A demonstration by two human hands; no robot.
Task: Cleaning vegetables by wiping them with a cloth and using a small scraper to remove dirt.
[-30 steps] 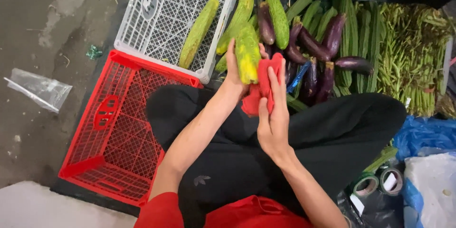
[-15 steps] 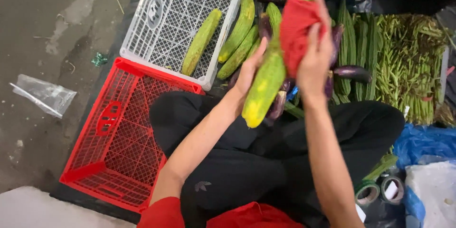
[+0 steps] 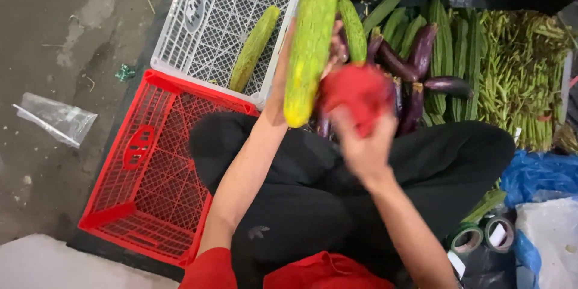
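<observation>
Two crates: one white crate [image 3: 211,18], one red crate [image 3: 144,162]. One cucumber [image 3: 254,48] inside the white one, one large yellow-green cucumber [image 3: 310,42] held up. About five purple eggplants [image 3: 421,48] visible, some hidden. Two tape rolls [image 3: 481,236]. One red cloth [image 3: 358,93]. One clear plastic bag [image 3: 55,118]. Green beans [image 3: 518,72] too many to count.

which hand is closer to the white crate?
Left. The left hand holds the long cucumber upright right at the white crate edge; the right hand, gripping the red cloth, sits farther right.
</observation>
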